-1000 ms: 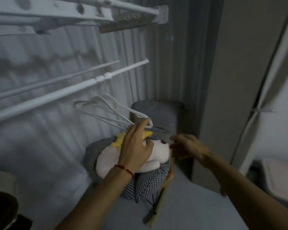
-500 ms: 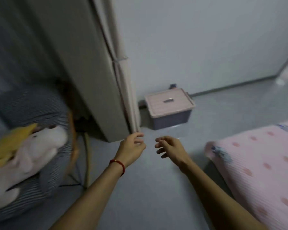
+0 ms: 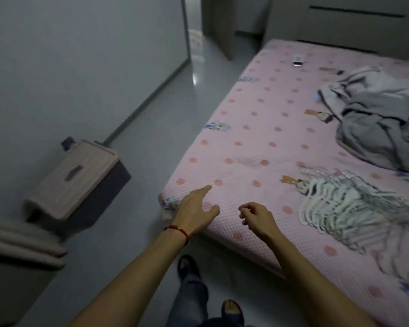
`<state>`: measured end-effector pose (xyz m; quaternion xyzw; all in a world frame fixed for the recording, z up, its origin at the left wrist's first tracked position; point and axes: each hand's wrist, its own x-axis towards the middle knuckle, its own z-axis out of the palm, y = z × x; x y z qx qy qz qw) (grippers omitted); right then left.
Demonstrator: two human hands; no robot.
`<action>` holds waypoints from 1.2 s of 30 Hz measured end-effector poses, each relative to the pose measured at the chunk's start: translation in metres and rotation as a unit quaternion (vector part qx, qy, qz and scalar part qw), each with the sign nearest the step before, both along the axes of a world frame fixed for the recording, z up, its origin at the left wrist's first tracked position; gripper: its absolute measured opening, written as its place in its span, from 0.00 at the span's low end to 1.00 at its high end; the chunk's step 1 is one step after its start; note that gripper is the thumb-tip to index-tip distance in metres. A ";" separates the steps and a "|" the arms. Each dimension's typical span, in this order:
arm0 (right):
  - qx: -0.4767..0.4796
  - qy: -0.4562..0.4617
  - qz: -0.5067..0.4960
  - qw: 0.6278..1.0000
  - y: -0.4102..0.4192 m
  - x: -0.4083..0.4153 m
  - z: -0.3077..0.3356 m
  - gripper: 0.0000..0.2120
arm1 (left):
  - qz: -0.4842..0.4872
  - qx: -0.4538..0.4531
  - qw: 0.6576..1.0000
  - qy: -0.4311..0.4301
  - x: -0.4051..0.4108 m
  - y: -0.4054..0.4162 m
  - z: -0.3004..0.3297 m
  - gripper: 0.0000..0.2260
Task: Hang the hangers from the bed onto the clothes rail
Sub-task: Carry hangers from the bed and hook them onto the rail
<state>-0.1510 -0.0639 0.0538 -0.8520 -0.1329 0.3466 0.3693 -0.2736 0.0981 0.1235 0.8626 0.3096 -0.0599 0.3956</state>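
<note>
A pile of several white hangers point(image 3: 340, 204) lies on the pink dotted bed point(image 3: 257, 138), at the right. My left hand point(image 3: 196, 211), with a red string at the wrist, hovers over the bed's near corner with fingers stretched and holds nothing. My right hand point(image 3: 257, 215) is beside it, fingers loosely curled and empty, a short way left of the hangers. The clothes rail is out of view.
A crumpled grey garment point(image 3: 376, 121) lies on the bed beyond the hangers, and a small remote point(image 3: 298, 61) near the far end. A lidded storage box point(image 3: 78, 180) stands on the floor by the left wall. My feet point(image 3: 189, 267) are on the grey floor beside the bed.
The view has swung right from the rail and the plush toy, past the storage box, to the bed. Both hands, empty, now reach over the bed's corner toward the hangers.
</note>
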 end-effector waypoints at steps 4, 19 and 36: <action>-0.054 0.007 -0.115 0.992 -0.041 0.042 -0.025 0.12 | -0.146 -0.019 0.989 0.022 0.081 0.001 -0.025 0.30; -0.132 0.121 -0.188 0.966 -0.126 0.172 -0.135 0.21 | -0.296 -0.099 0.936 0.160 0.268 -0.070 -0.076 0.27; -0.192 0.071 -0.086 0.975 -0.087 0.191 -0.226 0.13 | -0.045 -0.190 0.955 0.223 0.284 -0.077 -0.124 0.20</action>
